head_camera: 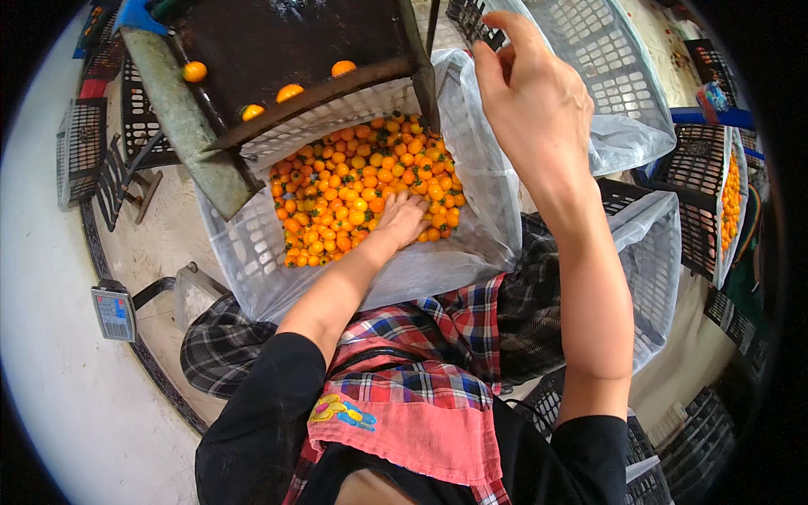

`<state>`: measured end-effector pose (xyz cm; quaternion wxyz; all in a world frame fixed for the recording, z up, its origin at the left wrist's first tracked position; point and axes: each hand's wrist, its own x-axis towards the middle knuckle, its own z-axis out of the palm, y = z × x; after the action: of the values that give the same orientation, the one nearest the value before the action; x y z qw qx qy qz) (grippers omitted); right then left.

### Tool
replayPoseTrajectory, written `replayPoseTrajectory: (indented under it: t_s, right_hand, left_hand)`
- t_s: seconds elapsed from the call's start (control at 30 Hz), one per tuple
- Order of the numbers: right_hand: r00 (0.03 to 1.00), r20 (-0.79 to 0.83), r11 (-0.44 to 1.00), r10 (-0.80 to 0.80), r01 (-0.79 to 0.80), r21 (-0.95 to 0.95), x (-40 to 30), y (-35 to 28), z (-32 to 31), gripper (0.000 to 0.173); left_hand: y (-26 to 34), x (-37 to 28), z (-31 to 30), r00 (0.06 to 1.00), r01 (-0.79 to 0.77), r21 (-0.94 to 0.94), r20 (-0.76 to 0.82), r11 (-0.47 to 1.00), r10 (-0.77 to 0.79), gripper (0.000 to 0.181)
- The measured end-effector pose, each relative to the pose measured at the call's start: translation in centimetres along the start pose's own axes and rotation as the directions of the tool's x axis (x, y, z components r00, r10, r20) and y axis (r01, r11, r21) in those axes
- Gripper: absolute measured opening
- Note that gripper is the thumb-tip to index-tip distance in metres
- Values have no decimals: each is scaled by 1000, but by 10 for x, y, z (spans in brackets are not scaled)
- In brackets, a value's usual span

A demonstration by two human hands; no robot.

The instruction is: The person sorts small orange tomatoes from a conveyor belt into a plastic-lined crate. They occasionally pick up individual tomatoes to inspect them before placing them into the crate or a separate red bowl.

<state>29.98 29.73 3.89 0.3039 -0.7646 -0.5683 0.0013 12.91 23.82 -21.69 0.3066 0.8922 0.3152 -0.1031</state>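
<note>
Orange cherry tomatoes (353,183), some with green calyxes, fill the bottom of a crate lined with translucent film (480,164) in front of me. My left hand (404,219) rests palm down on them near the crate's near side. Its fingertips dip among the fruit, so any grip is hidden. Raised at the upper right, my right hand (536,88) hangs above the crate's right rim. Thumb and index finger stand apart with nothing visible between them; the other fingers are mostly hidden. Above the crate's far side ends a dark sloping chute (284,50) carrying a few loose tomatoes.
A worn metal side flap (189,126) of the chute juts over the crate's left corner. Lined crates stand at right, one empty-looking (606,63) and one holding orange fruit (729,202). A scale display (115,312) is at left, near black plastic crates (85,151).
</note>
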Motion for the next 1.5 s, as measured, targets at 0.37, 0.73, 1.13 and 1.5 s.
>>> replayPoseTrajectory:
  t_s: [0.37,0.73,1.13,1.5]
  right_hand:
    - [997,80,995,19,-11,-101,-24,34,-13,19]
    - [984,176,989,-3,29,-142,-27,22,-4,18]
    - [980,196,994,-12,34,-108,-24,8,-2,17]
    - [965,248,992,91,-65,-110,-24,1,6,11]
  left_hand:
    - [-10,-12,2,977,-204,422,137,883,160,18]
    - [-76,-53,21,976,-213,645,177,734,127,17]
    - [-102,-67,-8,927,-72,71,-364,995,93,16]
    - [-58,64,-4,999,48,423,-8,905,-49,49]
